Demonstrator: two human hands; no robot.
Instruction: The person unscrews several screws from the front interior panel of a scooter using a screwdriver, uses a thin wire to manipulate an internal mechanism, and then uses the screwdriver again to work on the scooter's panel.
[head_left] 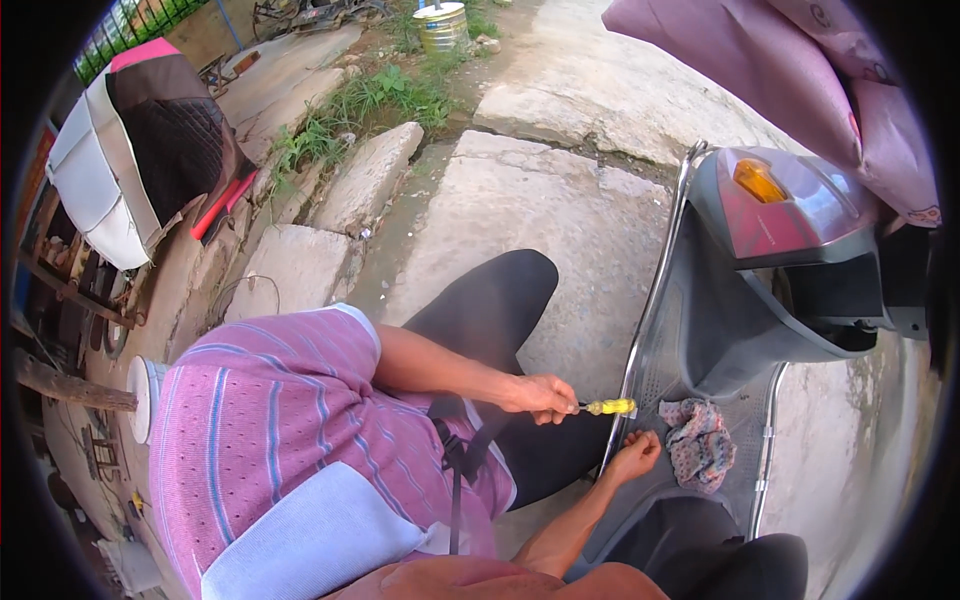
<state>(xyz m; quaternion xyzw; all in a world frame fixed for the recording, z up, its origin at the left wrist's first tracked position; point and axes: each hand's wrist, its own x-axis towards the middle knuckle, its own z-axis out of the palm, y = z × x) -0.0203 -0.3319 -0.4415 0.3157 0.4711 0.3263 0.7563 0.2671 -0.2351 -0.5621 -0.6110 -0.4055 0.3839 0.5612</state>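
My left hand (540, 396) grips a screwdriver (610, 406). Its yellow handle points right, at the chrome trim (650, 300) along the edge of a grey scooter floorboard (650, 385). Just below, my right hand (637, 456) rests with bent fingers on that floorboard edge and holds nothing. A crumpled patterned rag (698, 445) lies on the floorboard right beside my right hand. I squat in a pink striped shirt and black trousers, with my knees on either side of my hands.
The scooter's maroon and grey body with an orange indicator (758, 180) rises at the right. A pink cloth (800, 80) hangs over it. A detached seat (140, 150) leans at the left. A metal bucket (440, 25) stands far off past grass and cracked concrete slabs (530, 210).
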